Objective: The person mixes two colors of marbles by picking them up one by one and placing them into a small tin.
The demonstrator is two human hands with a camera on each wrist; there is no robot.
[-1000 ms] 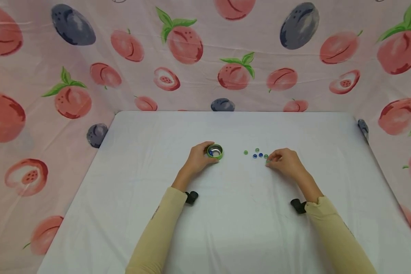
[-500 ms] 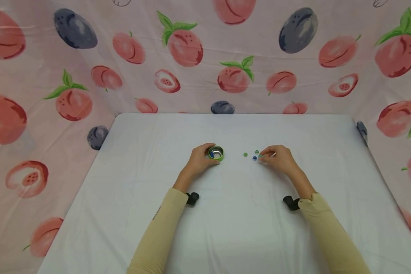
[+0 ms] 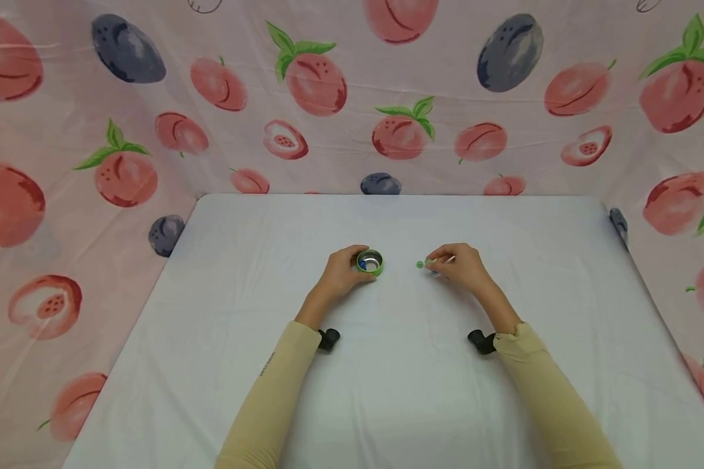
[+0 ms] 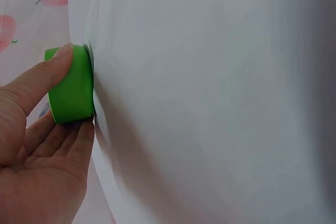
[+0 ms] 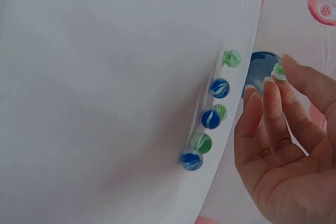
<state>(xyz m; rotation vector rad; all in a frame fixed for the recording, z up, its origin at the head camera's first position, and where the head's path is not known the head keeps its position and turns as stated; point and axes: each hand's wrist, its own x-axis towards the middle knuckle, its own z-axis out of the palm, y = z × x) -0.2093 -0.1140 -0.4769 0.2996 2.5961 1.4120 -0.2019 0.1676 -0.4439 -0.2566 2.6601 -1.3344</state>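
Observation:
My left hand [image 3: 339, 272] grips a small round bowl [image 4: 72, 88], bright green outside with a shiny metal inside, thumb on one side and fingers on the other. It stands upright on the white table, and a blue marble [image 3: 362, 264] shows inside it in the head view. To the right of the bowl, my right hand [image 3: 461, 267] pinches a green-and-clear marble [image 5: 279, 71] between thumb and forefinger, raised over the table. Beneath that hand lie several more glass marbles, among them a green one [image 5: 232, 58] and a blue one [image 5: 219, 88]; the hand mostly covers them in the head view.
A white cloth covers the table [image 3: 352, 378]. Fruit-printed fabric [image 3: 328, 150] hangs behind and along both sides. Black wrist cameras, left one [image 3: 329, 340] and right one [image 3: 481, 342], sit at the sleeve cuffs.
My right hand has lifted a green marble from the right end of the group and carried it left towards the bowl, passing over the other marbles. My left hand keeps its hold on the bowl.

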